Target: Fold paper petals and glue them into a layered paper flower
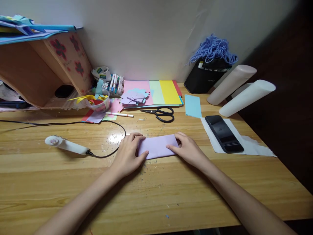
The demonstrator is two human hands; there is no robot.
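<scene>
A folded lilac paper (158, 147) lies flat on the wooden bench (156, 192), near its middle, with its long side across the view. The left hand (128, 153) grasps the paper's left end, fingers (137, 137) curled over the far edge and thumb against the near one. The right hand (187, 150) grasps the right end, thumb flat on top and fingers at the far corner. Beyond the paper lie black scissors (160, 114) and a stack of coloured sheets (166, 93). A phone (223, 133) rests on a white sheet (254, 145) to the right. A white corded tool (66, 145) lies to the left.
</scene>
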